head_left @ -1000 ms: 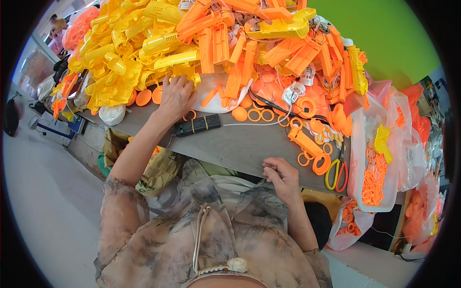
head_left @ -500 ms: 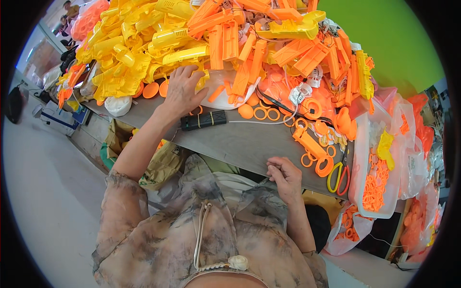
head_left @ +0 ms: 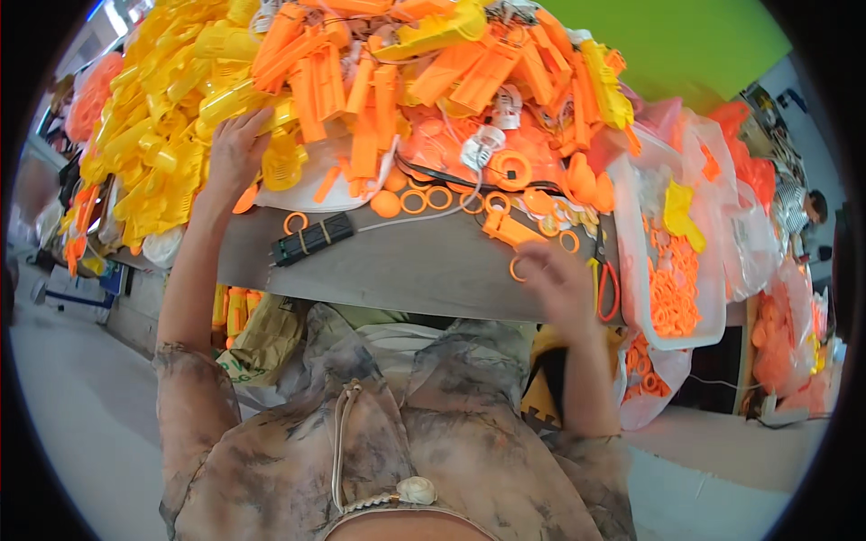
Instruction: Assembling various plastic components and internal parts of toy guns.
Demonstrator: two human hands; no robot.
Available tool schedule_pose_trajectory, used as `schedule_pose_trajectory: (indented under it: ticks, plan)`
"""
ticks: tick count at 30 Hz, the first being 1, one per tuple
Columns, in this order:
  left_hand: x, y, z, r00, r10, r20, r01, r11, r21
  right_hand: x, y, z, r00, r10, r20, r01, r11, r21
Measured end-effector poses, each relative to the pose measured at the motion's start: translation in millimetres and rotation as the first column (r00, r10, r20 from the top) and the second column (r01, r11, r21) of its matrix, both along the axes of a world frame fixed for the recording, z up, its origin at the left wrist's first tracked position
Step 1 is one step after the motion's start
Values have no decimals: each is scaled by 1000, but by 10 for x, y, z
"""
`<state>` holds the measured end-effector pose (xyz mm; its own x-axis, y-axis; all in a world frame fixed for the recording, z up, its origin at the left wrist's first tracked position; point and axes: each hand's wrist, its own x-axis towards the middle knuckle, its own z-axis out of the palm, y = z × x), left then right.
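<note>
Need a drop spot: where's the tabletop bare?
Bare: mid-front grey tabletop, between black block and blurred right hand, out to the near edge; smaller patch between left forearm and that block. Crowded: the back, under yellow shells and orange housings; the right end, by scissors and white bin.

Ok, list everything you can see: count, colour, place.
table: one, grey, centre
shells: many, yellow, heaped back left
long cases: many, orange, heaped back centre
banded block: one, black, on the table
cord: one, white, beside the block
scissors: one pair, yellow and red, table's right
tub: one, whitish, right of the table
rings: many, orange, on table and in tub
plastic bags: several, clear and red, far right
sack: one, tan, below the table's left
panel: one, green, back right
left hand: one, bare, at the shells
right hand: one, blurred, near the scissors
</note>
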<state>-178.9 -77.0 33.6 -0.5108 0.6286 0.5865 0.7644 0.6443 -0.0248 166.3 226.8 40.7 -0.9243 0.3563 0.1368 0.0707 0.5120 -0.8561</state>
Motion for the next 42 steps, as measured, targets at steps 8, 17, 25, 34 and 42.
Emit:
schedule_pose_trajectory:
  ticks: [8,17,25,34,42]
  plan:
    - [-110,112,-47,996,-29,86,27,999,28,-599,1939,333,887,-350,-303,460,738,494]
    - [795,168,219,983,-181,22,167,945,281,-939,2095,371,934,-138,-330,358,403,843]
    - [2147,817,75,132,-828,545,80,557,827,-328,-120,637,915,237,-326,133,586,799]
    - [2231,900,-260,-250,-706,662,-392,699,598,-286,-1216,-185,958,249,-144,-136,833,537]
    - [1595,1018,-461,443,-327,834,4,932,364,-396,-430,-143,979,-28,-202,88,952,294]
